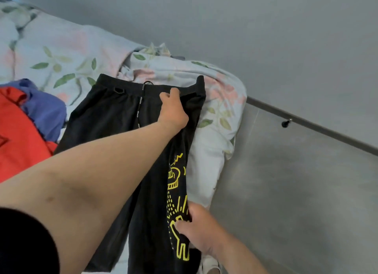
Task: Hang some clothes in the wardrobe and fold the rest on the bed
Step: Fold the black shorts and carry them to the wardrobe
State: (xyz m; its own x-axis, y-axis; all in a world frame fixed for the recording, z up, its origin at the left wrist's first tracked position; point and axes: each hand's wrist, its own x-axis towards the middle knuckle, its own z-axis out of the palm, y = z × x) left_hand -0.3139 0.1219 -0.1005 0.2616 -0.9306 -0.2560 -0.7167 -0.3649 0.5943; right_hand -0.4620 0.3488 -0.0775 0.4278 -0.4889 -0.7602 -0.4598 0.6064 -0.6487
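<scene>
Black shorts (114,114) with a yellow print down one leg lie spread on the bed, waistband toward the wall. My left hand (173,110) reaches across them and grips the fabric just below the waistband on the right side. My right hand (201,232) pinches the lower right edge of the printed leg near the bed's edge. A drawstring runs down the middle of the shorts.
A floral duvet (61,55) covers the bed, with a floral pillow (216,110) beside the shorts. A red garment (18,130) and a blue one (45,110) are heaped at the left. Grey wall and grey floor (296,192) lie to the right.
</scene>
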